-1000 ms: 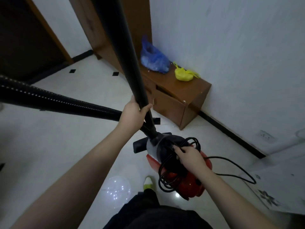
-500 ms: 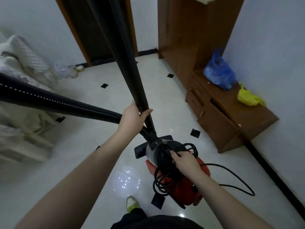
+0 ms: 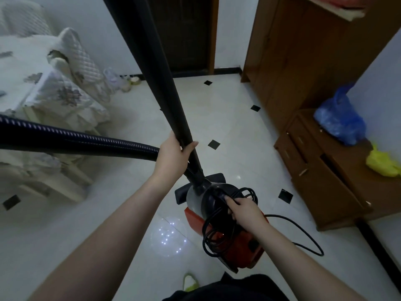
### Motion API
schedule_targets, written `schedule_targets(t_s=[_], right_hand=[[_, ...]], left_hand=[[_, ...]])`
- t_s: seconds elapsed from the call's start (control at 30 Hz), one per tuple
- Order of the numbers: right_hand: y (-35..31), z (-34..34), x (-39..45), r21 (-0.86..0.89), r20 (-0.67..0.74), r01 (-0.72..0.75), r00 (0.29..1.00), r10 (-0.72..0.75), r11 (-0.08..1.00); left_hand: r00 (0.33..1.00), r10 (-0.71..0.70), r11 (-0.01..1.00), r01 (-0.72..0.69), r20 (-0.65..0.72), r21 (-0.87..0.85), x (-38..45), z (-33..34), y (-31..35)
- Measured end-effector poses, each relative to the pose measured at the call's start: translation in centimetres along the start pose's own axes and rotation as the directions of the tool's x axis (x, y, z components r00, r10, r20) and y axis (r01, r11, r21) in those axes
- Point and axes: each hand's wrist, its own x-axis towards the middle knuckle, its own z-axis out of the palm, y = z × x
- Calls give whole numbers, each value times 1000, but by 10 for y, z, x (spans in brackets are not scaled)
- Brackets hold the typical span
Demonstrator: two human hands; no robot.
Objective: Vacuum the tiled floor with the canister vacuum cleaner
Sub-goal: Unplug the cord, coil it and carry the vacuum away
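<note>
Far left: white quilted floral bedding (image 3: 54, 94). Ribbed black flexible hose (image 3: 76, 141) runs in from the left edge to my left hand (image 3: 172, 158), which grips the long black rigid wand (image 3: 160, 83) near its lower end. Right of that, my right hand (image 3: 244, 210) clamps the handle and a coil of black power cord (image 3: 217, 237) on the red-and-black canister vacuum (image 3: 236, 242), near centre over the white tiled floor (image 3: 217, 118). Far right: brown wooden cabinet (image 3: 329, 183) carrying a blue plastic bag (image 3: 340, 120) and a yellow bag (image 3: 383, 162).
</note>
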Motion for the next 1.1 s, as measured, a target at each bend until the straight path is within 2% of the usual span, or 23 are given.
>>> schedule_targets(t_s=[0.3,0.6,0.87,1.1], right_hand=[[-45,-14,86,16,29,-9,1000,9,1000],[-89,-74,233,175,55,-28,998,19,984],[-136,-142,344,150,46,-12,999,5,989],[-175,-172,454,120,43,-48,998,43,992]], left_hand=[[999,-43,999,43,10,-9,90,13,-7],[997,-32,997,28,64,73,243,86,32],[998,-35,998,31,58,54,359,132,71],[997,-22,997,17,77,74,479,168,56]])
